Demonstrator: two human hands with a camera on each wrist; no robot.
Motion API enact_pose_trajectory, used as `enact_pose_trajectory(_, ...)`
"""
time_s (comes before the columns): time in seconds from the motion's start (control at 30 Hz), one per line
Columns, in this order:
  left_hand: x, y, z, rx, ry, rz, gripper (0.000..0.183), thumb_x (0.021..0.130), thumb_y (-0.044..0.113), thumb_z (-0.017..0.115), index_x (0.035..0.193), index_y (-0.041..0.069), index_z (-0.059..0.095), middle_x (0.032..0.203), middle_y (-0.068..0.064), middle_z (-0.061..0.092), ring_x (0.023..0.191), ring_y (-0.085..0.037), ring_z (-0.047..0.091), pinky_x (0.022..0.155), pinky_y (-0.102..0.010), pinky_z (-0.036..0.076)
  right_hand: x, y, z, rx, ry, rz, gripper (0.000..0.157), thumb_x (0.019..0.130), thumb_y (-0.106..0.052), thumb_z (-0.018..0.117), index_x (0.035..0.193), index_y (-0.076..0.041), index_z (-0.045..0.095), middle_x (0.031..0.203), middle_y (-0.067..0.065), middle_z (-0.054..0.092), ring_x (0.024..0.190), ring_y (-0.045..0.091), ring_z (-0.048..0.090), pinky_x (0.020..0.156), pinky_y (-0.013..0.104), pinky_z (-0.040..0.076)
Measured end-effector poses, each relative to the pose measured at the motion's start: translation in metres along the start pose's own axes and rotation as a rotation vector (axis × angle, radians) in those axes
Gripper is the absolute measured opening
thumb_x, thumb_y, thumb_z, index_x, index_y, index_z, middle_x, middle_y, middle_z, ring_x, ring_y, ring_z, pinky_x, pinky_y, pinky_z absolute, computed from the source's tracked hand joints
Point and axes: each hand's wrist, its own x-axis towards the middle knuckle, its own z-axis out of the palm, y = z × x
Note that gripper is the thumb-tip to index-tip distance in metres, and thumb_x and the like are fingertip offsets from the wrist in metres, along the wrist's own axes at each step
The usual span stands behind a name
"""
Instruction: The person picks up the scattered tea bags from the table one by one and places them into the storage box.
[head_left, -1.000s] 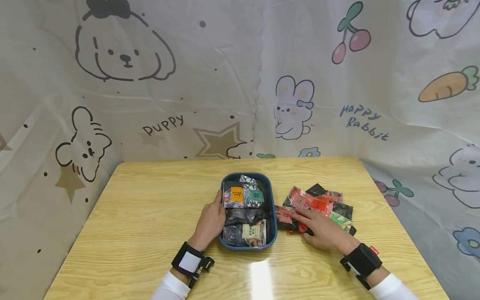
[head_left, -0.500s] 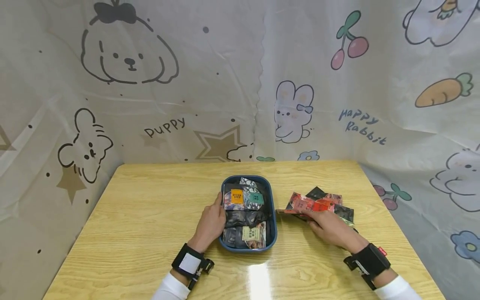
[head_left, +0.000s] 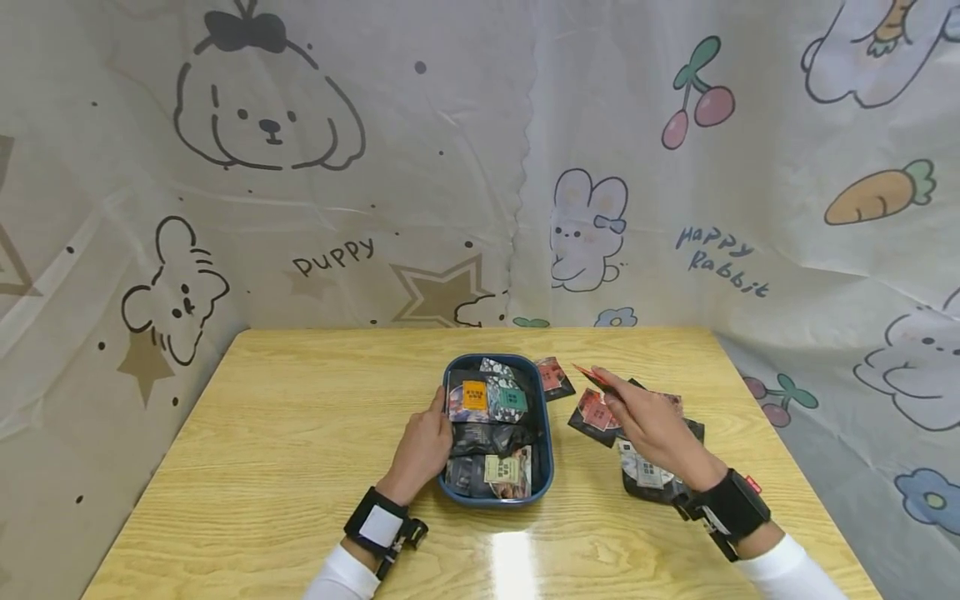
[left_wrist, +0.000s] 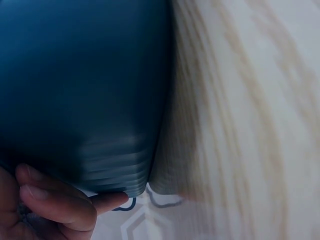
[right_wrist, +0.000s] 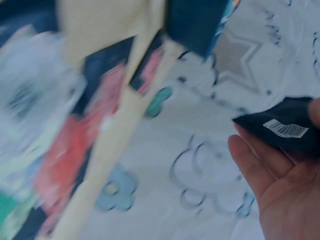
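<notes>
My left hand (head_left: 418,446) rests against the left side of a dark blue bin (head_left: 550,471), its index finger along the wall. In the left wrist view other fingers (left_wrist: 60,202) are bent near the wall. Inside the bin lie black sachets, one orange-labelled (head_left: 474,395), one cream-labelled (head_left: 504,470). My right hand (head_left: 651,421) pinches a small sachet (head_left: 596,379), lifted above the table; the right wrist view shows its black back with a barcode. Below that hand several sachets are spread, including a red one (head_left: 596,412) and a grey-white one (head_left: 643,469).
Another red sachet (head_left: 553,377) lies right beside the bin's far right side. The wooden table (head_left: 300,417) ends at a patterned cloth (head_left: 375,167) hanging behind and along both sides.
My right hand has picked a red sachet from the pile and moved it up and away. Another red sachet now lies by the bin's far right; a grey-white sachet shows. My left hand stays put.
</notes>
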Motion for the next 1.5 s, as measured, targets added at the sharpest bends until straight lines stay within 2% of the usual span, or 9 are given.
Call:
enact_pose_trajectory(0.1,0.0,0.0,0.001,-0.008,-0.005,-0.001,0.052,0.099,0.01,0.038,0.148,-0.004,0.028,0.046,0.003,0.039,0.033,-0.01,0.033,0.033,-0.024,0.026,0.015,-0.019,0.012,0.007,0.034,-0.081,0.052,0.098,-0.009,0.051,0.148,-0.01,0.037,0.095,0.004,0.064,0.07,0.01,0.055,0.062,0.032,0.044)
enact_pose_trajectory(0.23,0.0,0.002,0.002,-0.017,-0.001,0.012,0.051,0.099,0.009,0.037,0.147,-0.006,0.029,0.048,-0.003,0.046,0.034,-0.011,0.037,0.034,-0.025,0.028,0.031,-0.047,0.04,-0.015,0.042,-0.276,0.054,0.096,-0.006,0.051,0.148,-0.008,0.035,0.139,0.016,0.052,0.116,0.027,0.057,0.081,0.041,0.053)
enact_pose_trajectory(0.5,0.002,0.003,0.003,0.036,0.046,0.069,0.049,0.097,0.01,0.04,0.142,-0.008,0.038,0.092,-0.03,0.068,0.066,-0.021,0.063,0.051,-0.04,0.049,0.033,-0.086,0.093,-0.139,-0.162,-0.465,0.049,0.099,-0.016,0.05,0.147,-0.01,0.04,0.146,0.015,0.046,0.132,0.027,0.043,0.103,0.042,0.042)
enact_pose_trajectory(0.7,0.002,0.003,-0.002,0.008,0.025,0.045,0.05,0.097,0.01,0.04,0.144,-0.006,0.035,0.057,-0.011,0.053,0.042,-0.014,0.042,0.039,-0.03,0.031,0.027,-0.098,0.104,-0.031,-0.489,-0.337,0.056,0.103,-0.047,0.028,0.153,-0.023,0.025,0.16,0.011,0.02,0.144,0.028,0.02,0.112,0.048,0.029)
enact_pose_trajectory(0.8,0.002,0.003,-0.003,0.001,0.019,0.038,0.05,0.097,0.01,0.04,0.145,-0.006,0.034,0.053,-0.003,0.044,0.04,-0.011,0.037,0.038,-0.028,0.028,0.029,-0.1,0.1,0.03,-0.553,-0.303,0.06,0.1,-0.056,0.025,0.153,-0.028,0.023,0.161,0.007,0.016,0.145,0.027,0.018,0.111,0.049,0.03)
enact_pose_trajectory(1.03,0.0,0.0,-0.002,-0.031,0.02,0.025,0.051,0.096,0.009,0.039,0.145,-0.007,0.033,0.049,0.002,0.037,0.036,-0.009,0.034,0.035,-0.026,0.028,0.053,-0.074,0.062,0.053,-0.201,-0.278,0.047,0.1,-0.032,0.047,0.144,-0.014,0.045,0.149,0.014,0.041,0.134,0.028,0.04,0.102,0.048,0.042)
enact_pose_trajectory(1.23,0.0,0.001,-0.002,-0.034,0.025,0.02,0.051,0.097,0.009,0.039,0.145,-0.006,0.033,0.049,0.004,0.035,0.035,-0.009,0.033,0.035,-0.025,0.028,0.079,-0.021,0.032,-0.04,-0.016,-0.169,0.067,0.086,-0.007,0.064,0.147,-0.011,0.036,0.151,0.017,0.035,0.123,0.032,0.048,0.064,0.036,0.044)
enact_pose_trajectory(1.33,0.0,0.001,-0.001,-0.036,0.022,0.012,0.051,0.097,0.009,0.039,0.146,-0.005,0.032,0.049,0.003,0.036,0.035,-0.009,0.033,0.035,-0.025,0.028,0.086,0.006,0.033,-0.042,-0.101,-0.061,0.078,0.082,-0.008,0.069,0.15,-0.014,0.032,0.154,0.017,0.027,0.126,0.037,0.044,0.06,0.036,0.039)
enact_pose_trajectory(1.5,-0.002,0.001,0.0,-0.037,0.021,-0.007,0.052,0.097,0.01,0.039,0.146,-0.004,0.032,0.05,0.002,0.037,0.035,-0.01,0.035,0.035,-0.026,0.03,0.088,0.033,0.054,-0.049,-0.451,0.033,0.092,0.077,-0.025,0.078,0.153,-0.017,0.026,0.159,0.019,0.015,0.137,0.043,0.029,0.081,0.051,0.049)
